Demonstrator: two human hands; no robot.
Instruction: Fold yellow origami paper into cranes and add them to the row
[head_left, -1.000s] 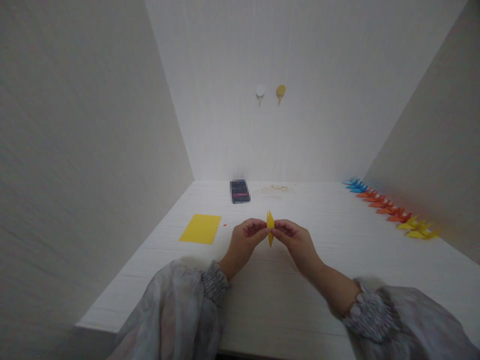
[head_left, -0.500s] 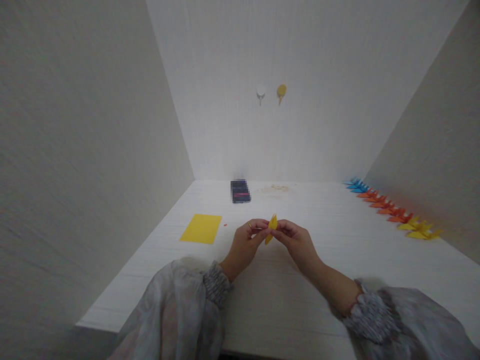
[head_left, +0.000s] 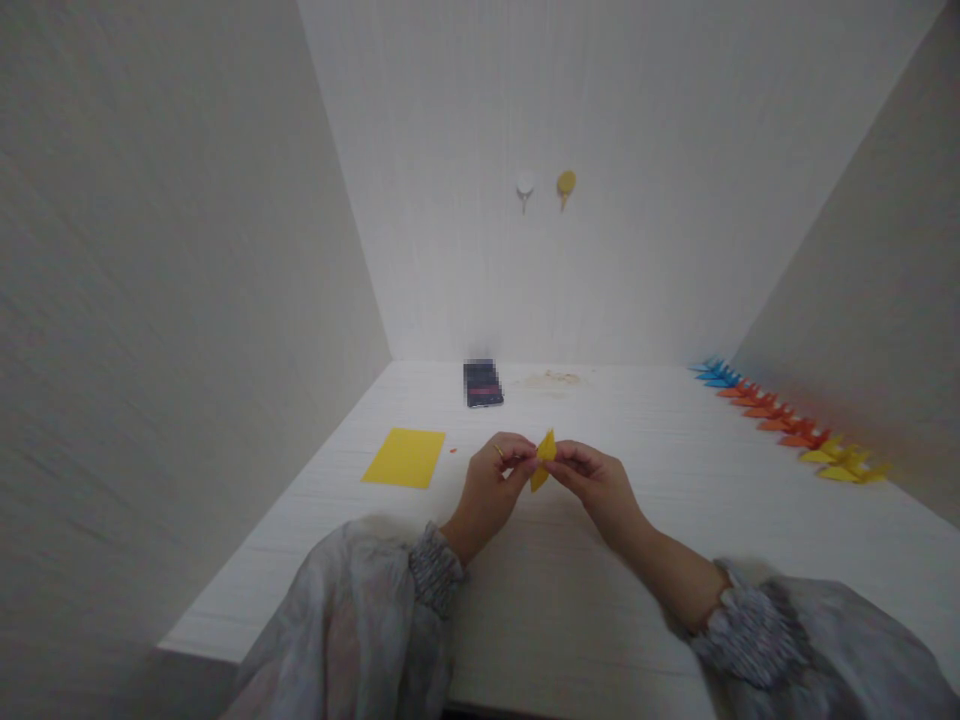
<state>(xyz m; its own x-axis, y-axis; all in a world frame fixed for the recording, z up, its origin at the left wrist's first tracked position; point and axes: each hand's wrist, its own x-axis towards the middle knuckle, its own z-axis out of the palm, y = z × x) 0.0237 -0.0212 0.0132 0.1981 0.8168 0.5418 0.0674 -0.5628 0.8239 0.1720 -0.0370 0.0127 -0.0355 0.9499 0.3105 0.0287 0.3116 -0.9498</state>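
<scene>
Between both hands is a small piece of folded yellow paper point(head_left: 544, 463), narrow and pointed at its upper and lower ends. My left hand point(head_left: 496, 485) pinches its left side between thumb and fingers; a ring shows on one finger. From the right, my right hand point(head_left: 596, 485) pinches the other side, thumb toward the middle. The fingertips hide part of the folds. Left of my left hand, a flat yellow sheet of paper point(head_left: 404, 458) lies on the white table point(head_left: 570, 600), with a tiny orange scrap point(head_left: 453, 450) beside it.
A dark phone point(head_left: 483, 384) lies near the back wall. Along the right wall runs a row of folded paper cranes: blue point(head_left: 717, 374), orange point(head_left: 776, 412) and yellow point(head_left: 844, 461). Two hooks, one white point(head_left: 525, 184) and one yellow point(head_left: 566, 183), hang on the back wall.
The folded yellow paper has turned slightly, showing a broader face at its upper part. Both hands keep their pinch on it. The whole view has shifted a little.
</scene>
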